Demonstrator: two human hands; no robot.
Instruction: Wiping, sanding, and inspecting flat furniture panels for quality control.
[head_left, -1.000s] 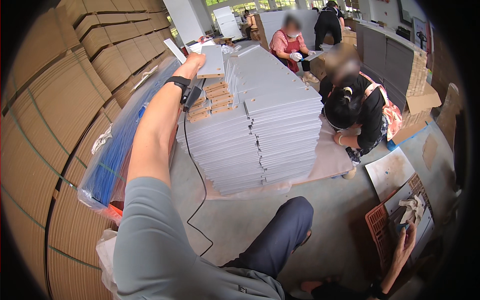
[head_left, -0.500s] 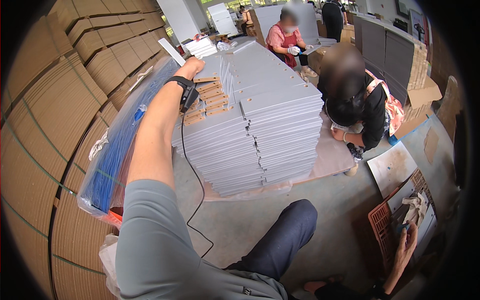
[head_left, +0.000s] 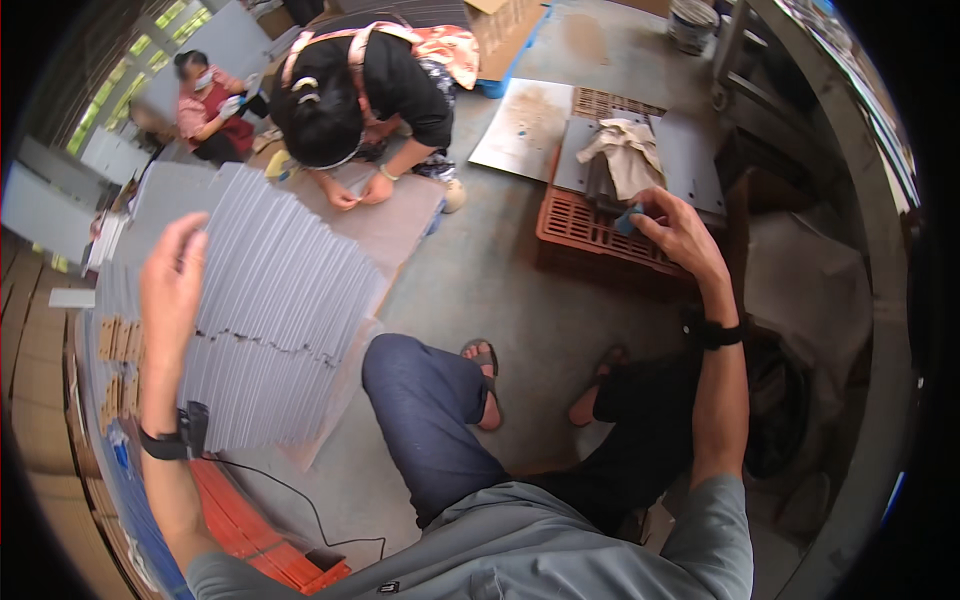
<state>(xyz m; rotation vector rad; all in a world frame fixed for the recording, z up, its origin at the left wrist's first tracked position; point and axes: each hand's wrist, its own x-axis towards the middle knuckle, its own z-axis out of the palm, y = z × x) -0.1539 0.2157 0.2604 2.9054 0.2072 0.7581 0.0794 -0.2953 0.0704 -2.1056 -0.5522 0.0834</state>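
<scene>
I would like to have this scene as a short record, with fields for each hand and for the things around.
Left hand: raised, fingers apart from the thumb, seen against the grey panel stack
Right hand: pinches a small blue object, exact kind unclear
Near right hand: crumpled beige cloth on grey boards; orange-red slotted plastic crate
Beside stack: co-worker bending forward
Wrists: dark band on each

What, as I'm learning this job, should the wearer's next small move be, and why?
Probably bring the left hand across to steady the grey panels on the orange crate: it looks empty and is away from them, while the right hand holds a small blue item close by.
</scene>
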